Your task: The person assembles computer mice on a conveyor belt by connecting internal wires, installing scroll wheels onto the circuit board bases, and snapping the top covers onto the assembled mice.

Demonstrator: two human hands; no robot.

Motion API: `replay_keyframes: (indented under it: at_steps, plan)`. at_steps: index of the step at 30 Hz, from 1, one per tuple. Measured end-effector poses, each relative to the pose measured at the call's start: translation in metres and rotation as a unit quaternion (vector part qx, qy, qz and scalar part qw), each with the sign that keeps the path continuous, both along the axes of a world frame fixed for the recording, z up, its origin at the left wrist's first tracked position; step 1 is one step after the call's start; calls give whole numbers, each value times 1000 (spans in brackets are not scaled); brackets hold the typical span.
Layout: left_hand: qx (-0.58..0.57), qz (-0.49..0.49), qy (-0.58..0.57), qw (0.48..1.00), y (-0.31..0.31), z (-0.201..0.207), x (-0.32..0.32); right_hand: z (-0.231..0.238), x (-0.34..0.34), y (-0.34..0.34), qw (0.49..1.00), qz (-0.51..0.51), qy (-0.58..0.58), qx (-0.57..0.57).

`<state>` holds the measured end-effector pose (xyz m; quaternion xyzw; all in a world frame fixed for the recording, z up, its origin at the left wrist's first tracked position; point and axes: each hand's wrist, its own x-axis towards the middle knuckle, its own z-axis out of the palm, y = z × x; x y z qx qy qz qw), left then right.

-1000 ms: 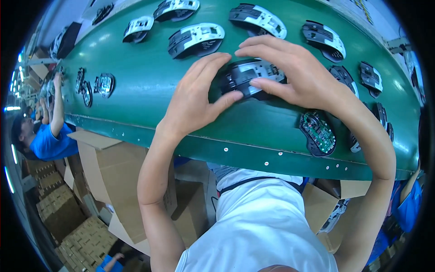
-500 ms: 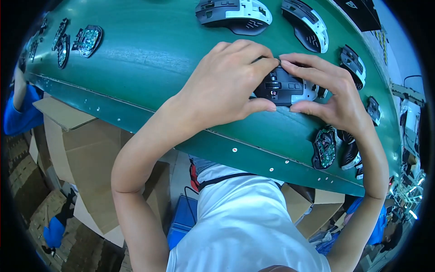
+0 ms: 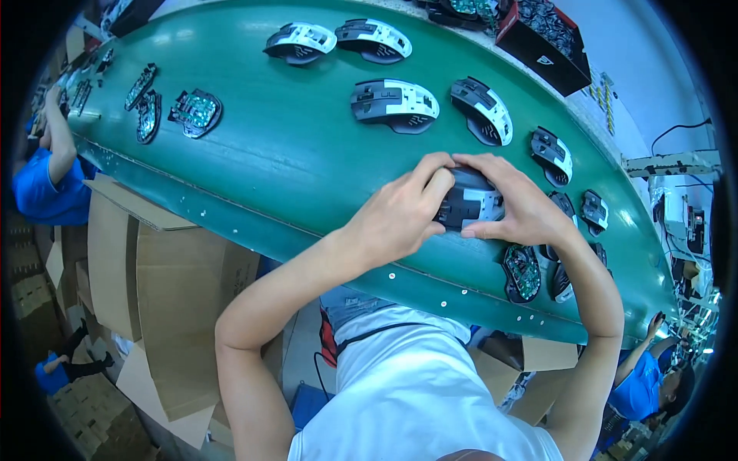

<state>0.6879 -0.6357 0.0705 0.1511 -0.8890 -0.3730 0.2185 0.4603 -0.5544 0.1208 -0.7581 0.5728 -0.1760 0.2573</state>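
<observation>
Both hands hold a black-and-silver computer mouse (image 3: 461,206) low over the green work surface (image 3: 269,177). My left hand (image 3: 401,209) grips its left end, the thumb on the near side and the curled fingers on the far side. My right hand (image 3: 526,203) wraps the other end, with its thumb along the near edge. My fingers cover part of the mouse. Beside my right forearm lies an opened mouse half with a green circuit board (image 3: 523,274). More mouse parts (image 3: 563,284) sit next to it, partly hidden by the forearm.
Several similar mice (image 3: 396,105) stand farther back and to the right. Mouse halves with circuit boards (image 3: 196,113) lie at the left. A black box (image 3: 544,50) of small parts stands beyond the far edge. Cardboard boxes (image 3: 181,307) are below the near edge; people in blue work at both sides.
The head view has shifted, bringing more of the far table and its mice into sight. My right hand has closed farther over the mouse; both hands still hold it.
</observation>
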Motion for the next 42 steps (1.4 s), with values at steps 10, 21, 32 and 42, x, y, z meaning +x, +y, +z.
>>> replay_keyframes:
  at_steps: [10, 21, 32, 42]
  plan:
    - [143, 30, 129, 981, 23, -3, 22, 3, 26, 40, 994, -60, -50, -74]
    - [13, 56, 159, 986, 40, -11, 21, -13, 41, 62, 978, -99, -87, -160]
    - [5, 13, 159, 987, 43, -5, 34, 6, 68, 72, 968, -77, 32, -236]
    - [119, 34, 246, 961, 55, -18, 28, -19, 71, 85, 916, -215, -291, -175]
